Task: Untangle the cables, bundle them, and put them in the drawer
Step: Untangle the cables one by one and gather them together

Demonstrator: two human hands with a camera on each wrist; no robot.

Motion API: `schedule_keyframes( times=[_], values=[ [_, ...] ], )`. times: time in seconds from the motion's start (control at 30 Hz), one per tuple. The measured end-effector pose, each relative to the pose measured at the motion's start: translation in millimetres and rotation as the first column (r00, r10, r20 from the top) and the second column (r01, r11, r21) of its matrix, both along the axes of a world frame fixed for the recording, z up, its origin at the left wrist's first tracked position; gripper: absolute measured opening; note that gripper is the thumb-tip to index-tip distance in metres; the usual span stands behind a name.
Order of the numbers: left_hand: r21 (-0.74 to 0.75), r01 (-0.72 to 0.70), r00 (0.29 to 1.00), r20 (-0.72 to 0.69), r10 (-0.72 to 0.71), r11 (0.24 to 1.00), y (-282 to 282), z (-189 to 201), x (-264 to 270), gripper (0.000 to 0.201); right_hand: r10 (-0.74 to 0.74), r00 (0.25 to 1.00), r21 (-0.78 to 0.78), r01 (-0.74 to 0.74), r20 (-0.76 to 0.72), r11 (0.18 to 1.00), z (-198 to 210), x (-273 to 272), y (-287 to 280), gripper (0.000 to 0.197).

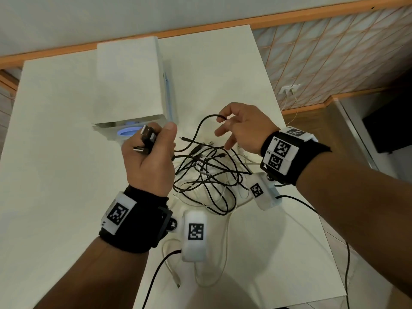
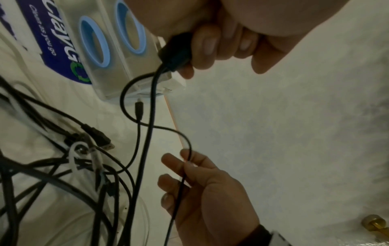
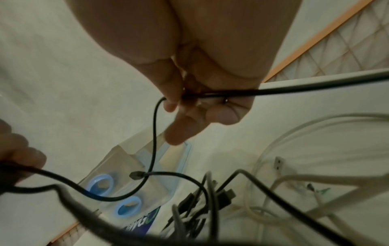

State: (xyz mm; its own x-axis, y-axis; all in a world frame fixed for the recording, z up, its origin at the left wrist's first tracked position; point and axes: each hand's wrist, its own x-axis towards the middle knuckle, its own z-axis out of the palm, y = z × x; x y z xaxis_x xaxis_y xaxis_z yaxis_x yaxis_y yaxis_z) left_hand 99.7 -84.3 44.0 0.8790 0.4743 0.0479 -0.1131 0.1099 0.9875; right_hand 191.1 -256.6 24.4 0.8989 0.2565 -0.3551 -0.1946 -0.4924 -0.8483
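A tangle of black and white cables (image 1: 209,175) lies mid-table. My left hand (image 1: 153,139) is raised at its left and grips several black USB plugs (image 1: 146,136) in a fist; the left wrist view shows a plug (image 2: 175,51) with its cable hanging down. My right hand (image 1: 225,120) pinches a thin black cable (image 1: 209,118) that loops up from the pile; the right wrist view shows the fingertips (image 3: 170,103) on that cable (image 3: 154,133). The drawer unit (image 1: 129,81), white with blue ring pulls (image 1: 130,132), stands just behind my left hand.
A white cable (image 1: 223,253) trails toward the table's front edge. Black leads run from the wrist cameras (image 1: 195,235) off the front and right edges. The table's right edge (image 1: 296,175) borders a tiled floor. A wall outlet (image 1: 289,88) sits at the far right.
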Motion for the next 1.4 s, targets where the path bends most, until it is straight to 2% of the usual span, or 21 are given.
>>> schedule_keyframes(
  times=[0.07, 0.13, 0.2, 0.33, 0.47, 0.57, 0.63, 0.73, 0.77, 0.83, 0.9, 0.97, 1.03, 1.1, 1.13, 1.2, 1.27, 1.3, 1.33, 1.37, 1.4],
  values=[
    [0.029, -0.056, 0.995, -0.085, 0.058, 0.998, 0, -3, 2, 0.036, 0.038, 0.999, -0.112, -0.038, 0.001, 0.993, 0, 2, 0, 0.024],
    [0.059, -0.094, 0.979, -0.178, 0.104, 0.994, 0, -6, 3, 0.035, 0.145, 0.989, -0.252, -0.137, 0.011, 0.958, -4, 3, 5, 0.014],
    [0.069, -0.105, 0.971, -0.207, 0.118, 0.992, 1, -9, 3, 0.043, 0.252, 0.968, -0.350, -0.231, 0.015, 0.908, -7, 1, 15, 0.019],
    [0.099, -0.080, 0.980, -0.175, 0.097, 0.992, 11, -9, 0, 0.052, 0.301, 0.953, -0.346, -0.290, -0.021, 0.892, -12, 1, 41, 0.026],
    [0.169, -0.063, 0.962, -0.253, 0.105, 0.984, 27, -12, -2, 0.041, 0.238, 0.971, -0.360, -0.228, -0.017, 0.905, -15, 8, 57, 0.028],
    [0.150, -0.055, 0.968, -0.235, 0.090, 0.987, 34, -14, -4, 0.039, 0.123, 0.992, -0.130, -0.121, 0.011, 0.984, -14, 6, 65, 0.024],
    [0.110, -0.066, 0.979, -0.187, 0.086, 0.992, 34, -11, -4, 0.040, 0.054, 0.997, -0.047, -0.051, 0.052, 0.998, -10, 6, 62, 0.020],
    [-0.015, -0.096, 0.991, -0.094, 0.094, 0.995, 29, 0, 1, 0.042, 0.061, 0.981, -0.196, -0.024, 0.183, 0.980, -5, 10, 41, 0.019],
    [-0.057, -0.100, 0.993, -0.068, 0.096, 0.993, 26, 4, 3, 0.043, -0.024, 0.976, -0.226, 0.073, 0.215, 0.971, -5, 11, 28, 0.023],
    [-0.155, -0.087, 0.996, -0.013, 0.086, 0.984, 17, 12, 9, 0.044, -0.232, 0.942, -0.188, 0.280, 0.242, 0.942, -1, 14, -4, 0.038],
    [-0.276, -0.061, 0.997, 0.022, 0.070, 0.959, 5, 20, 14, 0.044, -0.301, 0.916, -0.270, 0.370, 0.264, 0.889, 1, 13, -39, 0.040],
    [-0.363, -0.017, 0.999, 0.019, 0.026, 0.932, -13, 26, 17, 0.044, -0.251, 0.941, -0.416, 0.326, 0.226, 0.849, -2, 8, -70, 0.036],
    [-0.382, 0.028, 0.999, -0.027, -0.042, 0.924, -34, 31, 18, 0.044, -0.113, 0.990, -0.594, 0.140, 0.083, 0.792, -11, -3, -92, 0.039],
    [-0.353, 0.079, 0.988, -0.094, -0.119, 0.932, -50, 31, 20, 0.044, -0.009, 0.999, -0.670, -0.019, -0.038, 0.742, -22, -16, -104, 0.036],
    [-0.335, 0.111, 0.977, -0.137, -0.165, 0.936, -57, 29, 22, 0.044, 0.005, 1.000, -0.659, -0.023, -0.029, 0.752, -23, -23, -106, 0.027],
    [-0.286, 0.176, 0.935, -0.250, -0.250, 0.942, -65, 21, 24, 0.045, 0.000, 0.995, -0.491, 0.049, 0.098, 0.870, -18, -31, -102, 0.014],
    [-0.193, 0.266, 0.883, -0.345, -0.319, 0.944, -70, 10, 25, 0.043, -0.062, 0.981, -0.090, 0.080, 0.186, 0.993, 2, -37, -83, 0.037],
    [-0.118, 0.333, 0.857, -0.376, -0.352, 0.936, -73, 5, 24, 0.039, -0.072, 0.979, 0.119, 0.050, 0.189, 0.992, 13, -41, -70, 0.049],
    [-0.027, 0.413, 0.830, -0.401, -0.388, 0.910, -75, 1, 23, 0.032, -0.041, 0.979, 0.238, -0.008, 0.199, 0.971, 22, -44, -57, 0.057],
    [0.060, 0.488, 0.803, -0.423, -0.421, 0.871, -78, -1, 21, 0.027, 0.014, 0.973, 0.249, -0.074, 0.232, 0.966, 28, -46, -45, 0.057],
    [0.129, 0.546, 0.778, -0.444, -0.444, 0.827, -80, -1, 19, 0.031, 0.072, 0.958, 0.187, -0.127, 0.279, 0.974, 32, -47, -34, 0.051]
  ],
)
